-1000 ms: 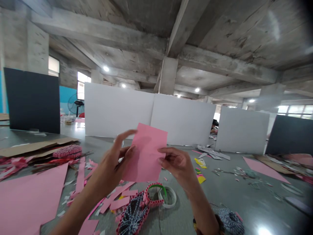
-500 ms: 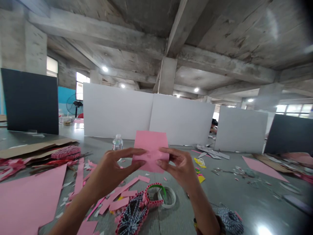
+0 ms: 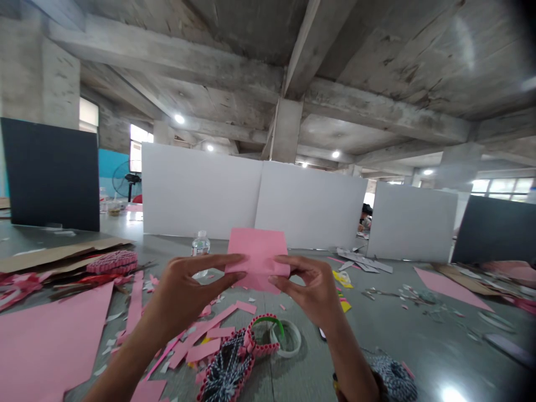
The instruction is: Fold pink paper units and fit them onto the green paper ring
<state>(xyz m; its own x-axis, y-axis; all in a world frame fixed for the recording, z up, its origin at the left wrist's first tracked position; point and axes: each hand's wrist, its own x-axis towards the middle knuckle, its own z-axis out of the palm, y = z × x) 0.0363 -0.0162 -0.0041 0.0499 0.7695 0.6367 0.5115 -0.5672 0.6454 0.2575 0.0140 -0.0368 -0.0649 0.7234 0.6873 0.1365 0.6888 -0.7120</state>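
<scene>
A small sheet of pink paper (image 3: 257, 245) is held up above the table, its lower part curling over. My left hand (image 3: 184, 285) pinches its left edge between thumb and fingers. On the right edge, my right hand (image 3: 307, 282) grips it the same way. Below the hands lies a craft piece (image 3: 228, 365) of pink corrugated edging wound with black-and-white yarn, its loop lined in green. A roll of clear tape (image 3: 293, 340) lies against that loop. Pink paper strips (image 3: 205, 335) are scattered to the left of the craft piece.
A large pink sheet (image 3: 50, 340) covers the near left, with cardboard (image 3: 62, 254) behind it. A plastic bottle (image 3: 201, 245) stands before white partition boards (image 3: 201, 190). Scissors (image 3: 379, 293) and a yarn ball (image 3: 391, 377) lie right. A person (image 3: 365, 215) is partly visible beyond the boards.
The pink paper's upper part has tipped lower, and its bottom edge shows less. My left hand has shifted slightly left; both hands keep their pinch on it.
</scene>
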